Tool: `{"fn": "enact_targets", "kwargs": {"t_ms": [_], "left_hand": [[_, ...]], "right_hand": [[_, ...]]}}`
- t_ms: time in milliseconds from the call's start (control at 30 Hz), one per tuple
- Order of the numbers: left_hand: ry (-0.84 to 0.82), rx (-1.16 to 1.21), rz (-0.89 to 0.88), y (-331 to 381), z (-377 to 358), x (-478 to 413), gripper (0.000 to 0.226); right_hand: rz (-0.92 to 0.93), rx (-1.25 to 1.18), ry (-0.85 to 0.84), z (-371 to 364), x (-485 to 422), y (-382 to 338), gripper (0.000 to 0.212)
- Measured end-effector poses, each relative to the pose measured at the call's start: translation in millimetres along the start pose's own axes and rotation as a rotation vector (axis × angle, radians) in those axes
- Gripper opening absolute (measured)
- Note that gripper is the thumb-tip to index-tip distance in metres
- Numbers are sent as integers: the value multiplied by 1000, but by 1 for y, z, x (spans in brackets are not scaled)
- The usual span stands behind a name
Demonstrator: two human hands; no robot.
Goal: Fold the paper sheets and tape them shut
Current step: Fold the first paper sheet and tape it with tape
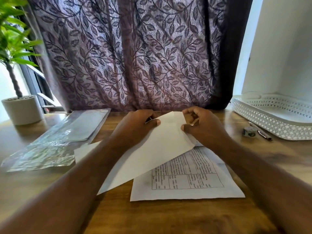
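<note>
A white paper sheet (155,149) is lifted at its far end over the wooden table, tilted and partly bent. My left hand (135,125) pinches its far left edge with thumb on top. On the far right edge my right hand (202,127) pinches it between thumb and curled fingers. Under it lies a printed sheet with a table (189,183), flat on the wood. Another white sheet (84,149) pokes out behind my left forearm. A small tape roll (249,131) sits to the right.
Clear plastic sleeves (55,141) lie at the left. A potted plant (20,108) stands at the far left. A white perforated tray (273,119) sits at the right, with a pen (260,131) before it. A purple leaf-patterned curtain (135,56) hangs behind the table.
</note>
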State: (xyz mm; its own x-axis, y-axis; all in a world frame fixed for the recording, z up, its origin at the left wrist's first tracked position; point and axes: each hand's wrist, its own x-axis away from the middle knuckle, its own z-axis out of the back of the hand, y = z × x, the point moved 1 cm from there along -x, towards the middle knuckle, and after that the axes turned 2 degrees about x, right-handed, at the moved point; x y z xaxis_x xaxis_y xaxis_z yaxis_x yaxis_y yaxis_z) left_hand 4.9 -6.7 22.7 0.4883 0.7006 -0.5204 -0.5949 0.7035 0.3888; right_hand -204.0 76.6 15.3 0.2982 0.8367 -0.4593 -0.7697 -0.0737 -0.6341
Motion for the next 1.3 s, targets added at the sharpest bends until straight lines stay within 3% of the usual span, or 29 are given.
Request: {"fn": "enact_targets", "kwargs": {"t_ms": [233, 367, 533, 633, 733, 933, 1067, 1167, 1300], "left_hand": [[-2, 37, -13, 4, -1, -2, 19], [-30, 58, 1, 6, -3, 0, 17], [-44, 47, -5, 13, -2, 3, 18], [-57, -16, 7, 16, -1, 4, 18], [-59, -82, 22, 18, -1, 6, 17], [-65, -103, 30, 20, 1, 7, 17], [-68, -110, 31, 19, 1, 6, 17], [-45, -88, 48, 19, 3, 5, 18], [-30, -59, 71, 18, 4, 5, 21]], "right_hand": [[24, 174, 143, 0, 2, -7, 31], [44, 171, 131, -3, 6, -9, 9], [-64, -106, 3, -7, 5, -14, 15], [-146, -313, -146, -10, 9, -16, 7], [-179, -353, -228, -14, 9, -15, 19], [-286, -192, -272, -17, 3, -7, 34], [-80, 171, -49, -6, 2, -13, 30], [5, 109, 38, 2, 1, -17, 15], [-48, -8, -60, -1, 2, -15, 11]]}}
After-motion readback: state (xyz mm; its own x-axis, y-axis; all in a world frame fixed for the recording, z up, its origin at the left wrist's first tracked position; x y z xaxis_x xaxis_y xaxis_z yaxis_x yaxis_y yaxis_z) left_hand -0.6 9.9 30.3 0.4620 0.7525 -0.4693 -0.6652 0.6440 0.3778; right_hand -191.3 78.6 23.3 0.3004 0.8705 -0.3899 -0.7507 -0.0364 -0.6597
